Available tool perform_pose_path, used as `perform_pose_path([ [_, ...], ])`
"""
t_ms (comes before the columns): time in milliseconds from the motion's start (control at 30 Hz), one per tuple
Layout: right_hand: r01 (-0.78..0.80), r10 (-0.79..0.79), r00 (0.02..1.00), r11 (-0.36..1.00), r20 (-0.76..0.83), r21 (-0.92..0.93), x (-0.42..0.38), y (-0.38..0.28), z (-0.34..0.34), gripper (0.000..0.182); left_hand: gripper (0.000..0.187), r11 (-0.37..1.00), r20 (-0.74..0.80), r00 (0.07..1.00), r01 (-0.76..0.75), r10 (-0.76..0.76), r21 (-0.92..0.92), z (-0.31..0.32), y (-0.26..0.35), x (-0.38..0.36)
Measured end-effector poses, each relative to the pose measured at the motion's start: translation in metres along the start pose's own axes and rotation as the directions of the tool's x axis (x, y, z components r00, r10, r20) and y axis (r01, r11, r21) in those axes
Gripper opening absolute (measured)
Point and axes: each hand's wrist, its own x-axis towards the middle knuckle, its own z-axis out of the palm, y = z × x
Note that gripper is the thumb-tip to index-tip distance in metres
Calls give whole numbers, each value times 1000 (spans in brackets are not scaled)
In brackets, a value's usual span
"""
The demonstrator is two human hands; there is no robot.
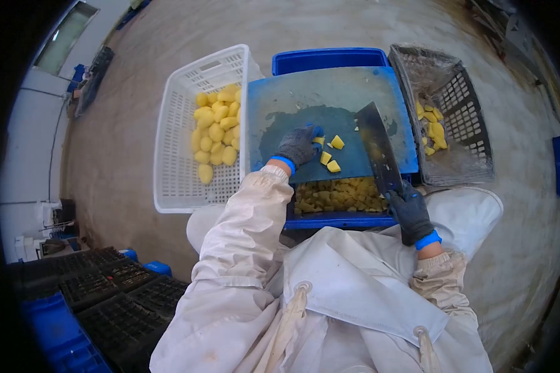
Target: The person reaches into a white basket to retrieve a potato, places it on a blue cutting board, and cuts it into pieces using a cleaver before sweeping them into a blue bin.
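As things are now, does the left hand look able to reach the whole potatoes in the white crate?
Probably yes: the white crate is open-topped, and only its side wall seems between the left hand and the potatoes.

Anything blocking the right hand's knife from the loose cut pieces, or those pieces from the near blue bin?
Nothing visible: only cutting board lies between the knife, held by the right hand, and the loose cut pieces, or from them to the blue bin. The left hand sits opposite.

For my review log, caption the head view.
Gloved left hand beside cut yellow pieces on a blue board; right hand holds a cleaver.
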Motion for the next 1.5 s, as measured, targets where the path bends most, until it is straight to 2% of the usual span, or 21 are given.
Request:
perform_pose_path([
  [67, -1, 1, 1000, 1000, 8, 6, -2, -4, 1, 20, 26, 982, -238, 964, -150, 119, -115, 6, -21, -16],
  [200, -29, 29, 999, 1000, 46, -8, -8, -15, 2, 19, 28, 997, -253, 965, -76, 73, -3, 13, -49, -53],
  [300, 19, -14, 998, 996, 60, -85, -11, -16, 4, 19, 28, 987, -344, 932, -145, 112, -69, 21, -60, -67],
  [367, 67, -62, 996, 995, 66, -75, -12, -14, 6, 20, 33, 987, -456, 890, -73, -2, -146, 26, -61, -72],
  [400, 69, -64, 996, 994, 68, -81, -14, -10, 9, 20, 33, 986, -459, 888, -72, -5, -150, 25, -56, -75],
  [467, 197, -190, 980, 970, 60, -142, -15, -3, 14, 20, 39, 951, -338, 924, 72, -178, -302, 24, -44, -77],
  [500, 202, -194, 979, 968, 65, -149, -16, -4, 16, 20, 39, 949, -343, 921, 73, -182, -307, 23, -36, -77],
  [567, 300, -269, 954, 888, 135, -349, -18, -9, 25, 20, 45, 958, -367, 905, 123, -215, -258, 21, -21, -77],
  [600, 303, -272, 953, 885, 137, -354, -20, -14, 32, 20, 45, 957, -371, 903, 123, -217, -262, 25, -19, -75],
  [667, 297, -247, 955, 819, 167, -491, -23, -27, 46, 21, 41, 983, -509, 843, 116, -174, -143, 37, -19, -71],
  [700, 348, -291, 937, 753, 191, -558, -21, -25, 51, 22, 41, 982, -511, 841, 116, -176, -147, 39, -18, -70],
  [733, 348, -290, 937, 751, 193, -562, -21, -25, 55, 22, 40, 988, -535, 830, 124, -155, -93, 41, -17, -69],
  [800, 319, -242, 948, 711, 208, -627, -19, -29, 61, 22, 38, 990, -560, 818, 132, -132, -41, 41, -15, -67],
  [900, 260, -172, 965, 725, 199, -638, -17, -32, 64, 24, 34, 990, -514, 846, 128, -142, -64, 38, -13, -64],
  [967, 277, -180, 960, 719, 214, -637, -17, -30, 64, 25, 32, 995, -524, 848, 103, -77, 20, 39, -16, -64],
  [1200, 337, -218, 940, 710, 262, -619, -13, -29, 58, 26, 32, 994, -504, 857, 111, -104, -16, 39, -20, -64],
  [1333, 276, -162, 957, 763, 241, -584, -15, -35, 64, 25, 31, 993, -495, 864, 119, -91, 25, 40, -19, -66],
  [1500, 315, -188, 947, 712, 262, -628, -13, -38, 65, 24, 32, 991, -488, 868, 130, -96, 38, 43, -21, -65],
])
